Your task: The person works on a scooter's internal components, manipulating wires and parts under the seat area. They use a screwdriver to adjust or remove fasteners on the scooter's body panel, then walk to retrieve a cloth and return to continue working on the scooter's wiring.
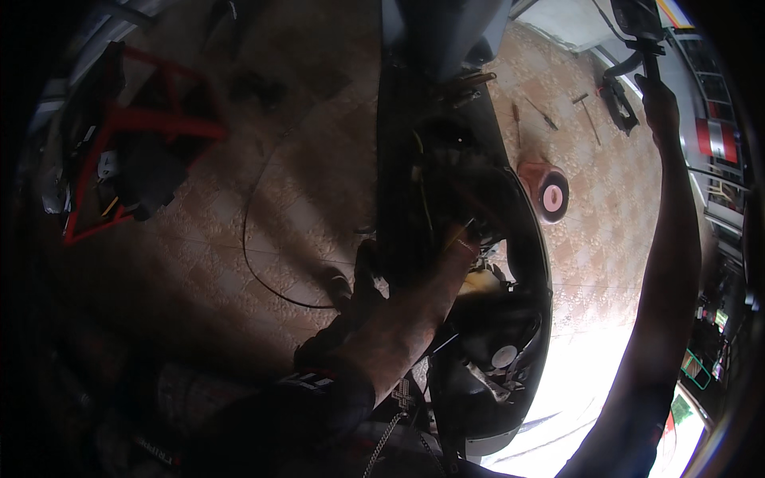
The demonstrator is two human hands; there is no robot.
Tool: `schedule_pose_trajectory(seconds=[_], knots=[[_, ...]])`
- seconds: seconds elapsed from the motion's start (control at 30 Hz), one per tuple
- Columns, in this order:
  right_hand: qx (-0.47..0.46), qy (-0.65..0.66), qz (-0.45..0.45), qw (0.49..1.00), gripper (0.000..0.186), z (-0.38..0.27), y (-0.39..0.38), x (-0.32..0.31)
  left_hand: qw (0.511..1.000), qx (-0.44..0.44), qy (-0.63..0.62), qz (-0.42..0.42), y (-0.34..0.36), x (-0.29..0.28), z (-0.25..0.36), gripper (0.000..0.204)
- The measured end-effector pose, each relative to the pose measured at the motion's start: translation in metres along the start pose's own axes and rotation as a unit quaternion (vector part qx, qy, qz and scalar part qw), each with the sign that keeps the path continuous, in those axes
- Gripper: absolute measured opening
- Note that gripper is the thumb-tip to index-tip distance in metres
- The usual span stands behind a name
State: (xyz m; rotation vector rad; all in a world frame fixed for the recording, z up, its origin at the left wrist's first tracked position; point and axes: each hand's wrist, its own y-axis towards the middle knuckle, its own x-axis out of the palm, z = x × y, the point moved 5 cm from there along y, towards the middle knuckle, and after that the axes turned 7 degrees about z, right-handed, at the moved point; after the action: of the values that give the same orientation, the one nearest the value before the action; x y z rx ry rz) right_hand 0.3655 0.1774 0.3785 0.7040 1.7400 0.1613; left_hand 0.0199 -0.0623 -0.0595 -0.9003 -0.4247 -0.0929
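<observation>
The black body of what looks like a scooter point(530, 319) runs from top to bottom through the middle, with an opening in its upper side. My left hand point(464, 237) reaches down into that opening; its fingers are lost in shadow among dark parts. Beside the wrist lies a yellowish part point(482, 281), and a thin yellow-green wire point(422, 183) runs along the dark interior. Up at the far right, my right hand point(660, 111) is closed around the stem of a dark block-shaped thing point(640, 20), whose kind I cannot make out.
A round grey cap point(504, 356) and a metal lever-like piece point(488, 381) sit on the near body. Right of it stand a pinkish round object with a dark ring point(554, 197), a hammer-like tool point(588, 117) and a screwdriver-like tool point(542, 115). Leftward are a red frame point(163, 119) and cable point(245, 207).
</observation>
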Motion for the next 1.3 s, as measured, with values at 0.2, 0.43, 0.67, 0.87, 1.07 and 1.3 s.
schedule_pose_trajectory(seconds=[0.2,0.43,0.67,0.87,1.07,1.3], knots=[[0.082,0.046,-0.052,0.994,0.024,0.008,-0.005,-0.008,0.956,0.112,0.269,-0.033,-0.03,-0.009,0.007,0.049],[0.211,0.041,-0.047,0.976,0.031,-0.002,-0.01,0.005,0.942,0.17,0.29,-0.023,-0.025,0.002,0.016,0.051],[0.247,0.104,-0.061,0.962,0.031,0.018,-0.015,0.009,0.931,0.186,0.314,-0.022,-0.01,0.007,0.008,0.052],[0.31,0.104,-0.128,0.936,0.027,0.003,-0.013,0.007,0.902,0.213,0.369,0.061,-0.017,0.002,0.02,0.049],[0.256,0.162,-0.171,0.937,0.03,0.014,-0.009,0.01,0.943,0.134,0.303,-0.002,0.005,0.002,-0.025,0.041],[0.01,-0.288,-0.17,0.942,0.046,0.024,0.014,0.018,0.926,0.19,0.324,-0.027,-0.01,0.008,0.003,0.037]])
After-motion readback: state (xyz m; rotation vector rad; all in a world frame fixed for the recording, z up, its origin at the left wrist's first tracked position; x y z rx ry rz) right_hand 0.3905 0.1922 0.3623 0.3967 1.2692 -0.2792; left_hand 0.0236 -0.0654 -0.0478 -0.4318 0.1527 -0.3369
